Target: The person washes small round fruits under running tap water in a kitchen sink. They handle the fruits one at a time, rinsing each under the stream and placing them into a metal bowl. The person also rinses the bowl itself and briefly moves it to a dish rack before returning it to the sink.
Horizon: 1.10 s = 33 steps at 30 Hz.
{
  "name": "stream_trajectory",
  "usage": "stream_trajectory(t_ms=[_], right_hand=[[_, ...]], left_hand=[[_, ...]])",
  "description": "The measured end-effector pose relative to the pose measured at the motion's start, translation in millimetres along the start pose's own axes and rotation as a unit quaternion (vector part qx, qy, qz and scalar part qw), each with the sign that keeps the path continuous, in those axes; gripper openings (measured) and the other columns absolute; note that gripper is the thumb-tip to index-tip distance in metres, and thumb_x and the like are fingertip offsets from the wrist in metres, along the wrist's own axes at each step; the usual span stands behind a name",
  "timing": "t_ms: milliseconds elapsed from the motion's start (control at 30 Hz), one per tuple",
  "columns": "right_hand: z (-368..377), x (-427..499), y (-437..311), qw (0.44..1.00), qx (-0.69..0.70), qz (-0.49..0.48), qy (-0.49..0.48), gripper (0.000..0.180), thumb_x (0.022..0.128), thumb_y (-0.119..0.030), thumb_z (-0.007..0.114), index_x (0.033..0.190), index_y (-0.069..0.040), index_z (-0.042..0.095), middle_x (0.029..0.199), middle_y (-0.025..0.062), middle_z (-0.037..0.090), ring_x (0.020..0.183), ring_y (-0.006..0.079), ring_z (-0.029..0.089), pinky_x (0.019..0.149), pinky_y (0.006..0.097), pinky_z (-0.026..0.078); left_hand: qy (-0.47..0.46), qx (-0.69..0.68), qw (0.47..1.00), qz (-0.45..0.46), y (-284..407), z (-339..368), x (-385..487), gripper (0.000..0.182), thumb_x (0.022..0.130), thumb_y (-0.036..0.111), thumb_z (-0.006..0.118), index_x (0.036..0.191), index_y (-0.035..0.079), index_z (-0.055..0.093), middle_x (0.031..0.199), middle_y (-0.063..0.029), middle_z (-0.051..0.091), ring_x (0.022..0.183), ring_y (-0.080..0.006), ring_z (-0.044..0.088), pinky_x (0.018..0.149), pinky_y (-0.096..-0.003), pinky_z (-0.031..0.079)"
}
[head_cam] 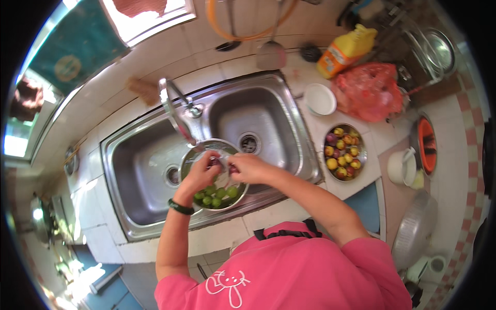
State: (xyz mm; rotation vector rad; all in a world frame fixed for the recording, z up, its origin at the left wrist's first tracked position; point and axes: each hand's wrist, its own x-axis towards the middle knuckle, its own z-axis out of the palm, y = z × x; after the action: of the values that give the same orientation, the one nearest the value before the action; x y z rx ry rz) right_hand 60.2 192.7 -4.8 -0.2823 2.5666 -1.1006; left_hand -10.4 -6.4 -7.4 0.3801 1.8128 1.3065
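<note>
My left hand (202,172) holds a dark red fruit (215,166) over a steel bowl (245,190) that rests across the divider and front rim of the double sink. Just right of it, my right hand (248,168) grips another dark red fruit (233,169) between thumb and fingers. Green grapes (216,196) lie in the near part of the bowl. The curved faucet (176,116) reaches over the bowl, and water seems to run by my hands. My fingers partly hide both fruits.
On the right counter stand a steel bowl of yellow-red fruits (343,153), a white bowl (320,99), a red plastic bag (368,93) and a yellow bottle (345,52). The left sink basin (143,174) and right basin (252,112) flank the faucet. A spatula (271,54) hangs behind.
</note>
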Motion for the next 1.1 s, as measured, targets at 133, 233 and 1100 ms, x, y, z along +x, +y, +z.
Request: stream_trajectory(t_ms=[133,233,1100], right_hand=[[20,-16,-21,0.997,-0.063,0.033,0.023,0.031,0.074,-0.014,0.069,0.101,-0.003,0.059,0.105,0.0201,0.058,0.095,0.0390,0.061,0.082,0.0473,0.050],[6,-46,-30,0.991,-0.088,-0.006,0.097,0.034,0.075,-0.017,0.071,0.103,-0.004,0.058,0.108,0.0171,0.055,0.098,0.0353,0.059,0.082,0.0454,0.051],[-104,-225,131,0.828,0.139,0.360,0.407,0.027,0.083,-0.017,0.062,0.109,-0.009,0.063,0.083,0.0082,0.068,0.083,0.0190,0.063,0.070,0.0328,0.050]], left_hand=[[0.053,0.048,0.997,0.012,2,3,2,0.021,0.088,0.013,0.054,0.107,0.008,0.054,0.080,-0.0034,0.056,0.063,-0.0117,0.052,0.048,-0.0269,0.044],[0.107,0.163,0.980,0.049,6,9,1,0.018,0.088,0.015,0.060,0.102,0.006,0.055,0.085,-0.0133,0.060,0.070,-0.0259,0.059,0.068,-0.0366,0.048],[-0.017,0.390,0.825,0.409,127,232,130,0.038,0.078,0.010,0.066,0.116,0.008,0.059,0.098,-0.0092,0.056,0.098,-0.0291,0.056,0.082,-0.0377,0.050]])
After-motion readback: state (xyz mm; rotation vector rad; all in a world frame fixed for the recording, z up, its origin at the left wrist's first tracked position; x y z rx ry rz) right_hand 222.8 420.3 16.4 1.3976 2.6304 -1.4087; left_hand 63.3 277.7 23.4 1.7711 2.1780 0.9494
